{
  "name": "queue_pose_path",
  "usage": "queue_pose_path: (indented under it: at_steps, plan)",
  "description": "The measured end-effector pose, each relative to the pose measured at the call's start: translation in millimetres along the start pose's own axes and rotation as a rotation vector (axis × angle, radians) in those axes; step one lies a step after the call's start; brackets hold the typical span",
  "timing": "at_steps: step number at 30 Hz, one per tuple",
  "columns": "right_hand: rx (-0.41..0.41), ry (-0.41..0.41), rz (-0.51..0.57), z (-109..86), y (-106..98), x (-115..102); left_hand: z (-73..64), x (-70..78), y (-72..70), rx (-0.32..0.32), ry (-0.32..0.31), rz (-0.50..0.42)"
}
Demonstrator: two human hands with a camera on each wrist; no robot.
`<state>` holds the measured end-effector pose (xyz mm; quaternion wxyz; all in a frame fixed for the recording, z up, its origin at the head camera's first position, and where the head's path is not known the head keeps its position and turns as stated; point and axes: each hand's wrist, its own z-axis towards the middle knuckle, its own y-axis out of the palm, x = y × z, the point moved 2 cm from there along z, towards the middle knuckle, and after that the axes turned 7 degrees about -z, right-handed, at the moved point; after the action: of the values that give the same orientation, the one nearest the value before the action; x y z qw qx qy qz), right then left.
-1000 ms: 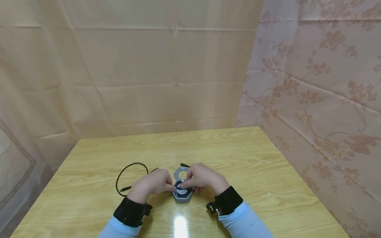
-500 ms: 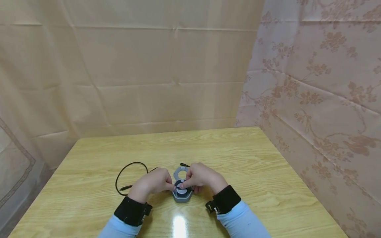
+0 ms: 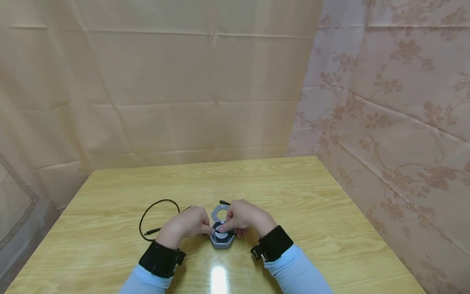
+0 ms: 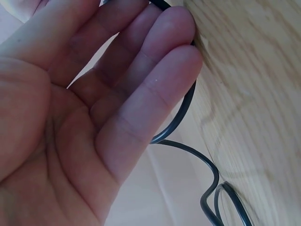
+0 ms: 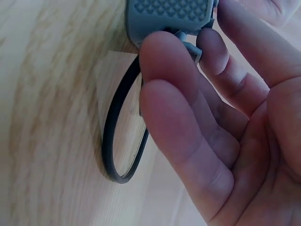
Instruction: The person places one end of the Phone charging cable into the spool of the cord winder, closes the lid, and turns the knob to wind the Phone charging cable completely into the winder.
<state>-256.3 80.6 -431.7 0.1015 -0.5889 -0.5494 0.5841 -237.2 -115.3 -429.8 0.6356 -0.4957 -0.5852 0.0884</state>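
A grey hexagonal cable case (image 3: 222, 245) lies on the table in front of the person, its ring-shaped lid (image 3: 214, 214) folded back. Inside is a pale round disc (image 3: 222, 235) with a bit of black cable across it. My left hand (image 3: 186, 223) pinches the cable (image 3: 140, 224) at the case's left edge. From the right, my right hand (image 3: 247, 216) holds the cable at the disc, thumb over the disc, other fingers beside the case. In the right wrist view the case's textured side (image 5: 169, 10) shows above the curled fingers. The pinching fingertips are largely hidden.
The cable loops over the table (image 3: 275, 183) on the left, ending in a black plug (image 3: 152, 231). Another plug (image 3: 225, 202) shows behind the right hand. A beige curtain (image 3: 176, 94) hangs at the back, and a flowered cloth (image 3: 385, 122) on the right.
The head view has shifted slightly, so everything appears a little further left. Both hands keep the same hold at the case, with no clear movement of their own.
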Motion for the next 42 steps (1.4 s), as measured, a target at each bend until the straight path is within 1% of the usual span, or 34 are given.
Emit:
queue_pose_path:
  at_steps: [5,9,12,15,24,31,36,42]
  plan:
    - [-0.004,0.006,-0.014,3.0,0,-3,0.5,-2.7,-1.6,0.003,0.009,0.006]
    - [-0.015,0.013,-0.024,8.0,-2,-7,0.8,-4.6,-4.9,0.003,-0.001,0.017]
    - [-0.021,0.034,-0.025,11.5,-3,-7,1.4,-5.3,-7.7,0.004,-0.001,0.028]
    - [-0.011,0.041,-0.028,12.9,-2,-6,2.1,-5.6,-9.1,0.01,0.003,0.031]
    - [0.027,-0.014,-0.039,6.5,3,4,2.6,-5.0,-2.2,0.002,0.005,0.008]
    - [0.012,-0.079,0.004,1.4,3,7,2.1,-4.1,-1.4,-0.005,-0.035,0.009]
    - [0.016,-0.093,0.026,-0.6,0,7,3.2,-2.7,-2.7,-0.009,-0.043,0.007]
    - [0.018,-0.081,0.038,-2.7,-4,8,2.6,-2.8,-4.1,-0.017,-0.011,0.02]
